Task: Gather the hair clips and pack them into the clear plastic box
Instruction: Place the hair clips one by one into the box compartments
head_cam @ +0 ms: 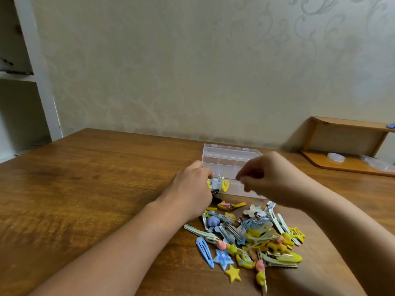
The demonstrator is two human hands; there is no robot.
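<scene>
The clear plastic box stands open on the wooden desk, lid raised at the far side. The pile of hair clips lies on the desk just in front of the box. The left hand rests at the box's near-left corner, fingers curled around a yellow clip. The right hand hovers over the box, fingers curled; blur prevents determining whether it holds anything.
</scene>
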